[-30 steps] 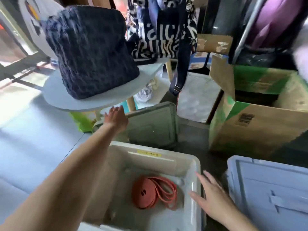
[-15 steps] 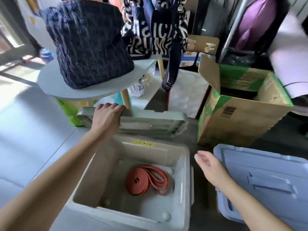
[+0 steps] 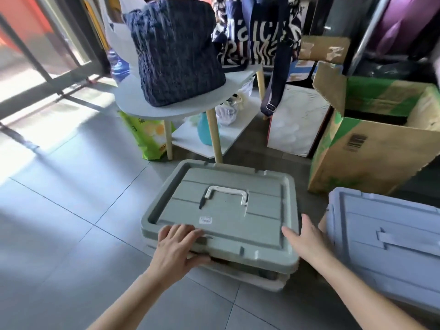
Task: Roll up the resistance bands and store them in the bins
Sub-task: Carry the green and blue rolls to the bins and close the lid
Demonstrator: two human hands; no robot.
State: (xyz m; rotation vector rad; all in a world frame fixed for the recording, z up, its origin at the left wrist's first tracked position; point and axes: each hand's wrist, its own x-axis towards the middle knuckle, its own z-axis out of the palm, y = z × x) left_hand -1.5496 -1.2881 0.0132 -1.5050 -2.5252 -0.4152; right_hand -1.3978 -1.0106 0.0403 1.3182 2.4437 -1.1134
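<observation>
A grey-green lid (image 3: 221,210) with a white handle (image 3: 226,194) lies on top of the white bin (image 3: 262,279) on the floor and covers its inside. The red resistance band is hidden under it. My left hand (image 3: 176,248) holds the lid's near left edge, fingers on top and thumb under the rim. At the lid's near right corner my right hand (image 3: 307,241) is flat with straight fingers and holds nothing.
A blue bin with its lid on (image 3: 385,246) stands close on the right. Behind it is an open cardboard box (image 3: 371,148). A low round table (image 3: 185,106) carrying a dark knitted bag (image 3: 176,51) stands behind the white bin, with a green bag (image 3: 147,134) beneath. Grey floor tiles lie to the left.
My left hand has brought the lid from leaning behind the bin down onto it, and the band is now covered. My right hand has moved to the lid's right corner.
</observation>
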